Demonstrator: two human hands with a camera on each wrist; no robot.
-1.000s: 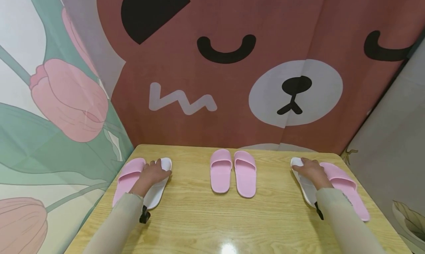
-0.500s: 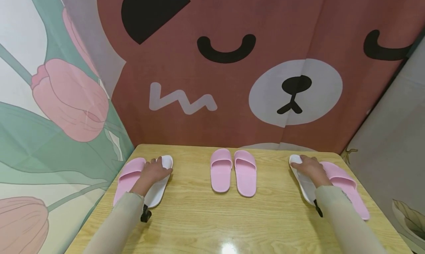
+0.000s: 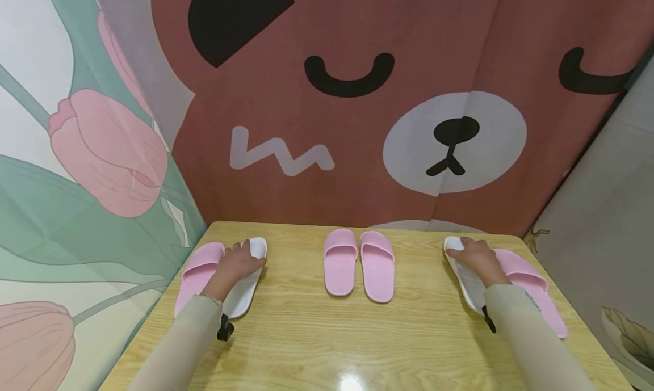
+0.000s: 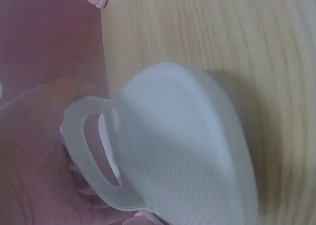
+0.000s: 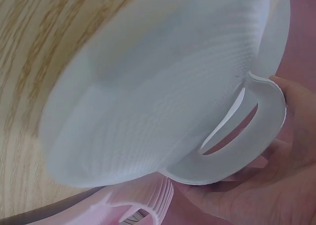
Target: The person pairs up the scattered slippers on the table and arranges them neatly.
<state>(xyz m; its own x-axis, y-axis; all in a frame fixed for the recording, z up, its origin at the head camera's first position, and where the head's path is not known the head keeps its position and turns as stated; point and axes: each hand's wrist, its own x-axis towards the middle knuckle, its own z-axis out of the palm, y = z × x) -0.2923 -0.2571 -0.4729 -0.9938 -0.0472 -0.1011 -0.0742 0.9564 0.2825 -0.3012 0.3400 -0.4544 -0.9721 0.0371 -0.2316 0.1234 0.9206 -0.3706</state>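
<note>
At the table's left side my left hand (image 3: 237,266) grips a white slipper (image 3: 240,300) from above by its strap, thumb on the inner side. Its sole and slotted strap show large in the left wrist view, with the palm against the strap. My right hand (image 3: 481,260) holds another white slipper (image 3: 467,280) the same way on the right, its strap in the fingers in the right wrist view. Beside each is a pink slipper: one on the left (image 3: 199,272), partly behind my hand and sleeve, and one on the right (image 3: 528,283).
Between the hands, a pair of pink slippers, left (image 3: 339,274) and right (image 3: 378,280), lies near the back edge of the wooden table (image 3: 311,340). A bear-print curtain (image 3: 357,130) hangs right behind. Printed cloth (image 3: 102,238) borders the left side.
Both white slippers, held in the hands, have shifted slightly toward the back of the table and a little inward. The pink slippers stay in place.
</note>
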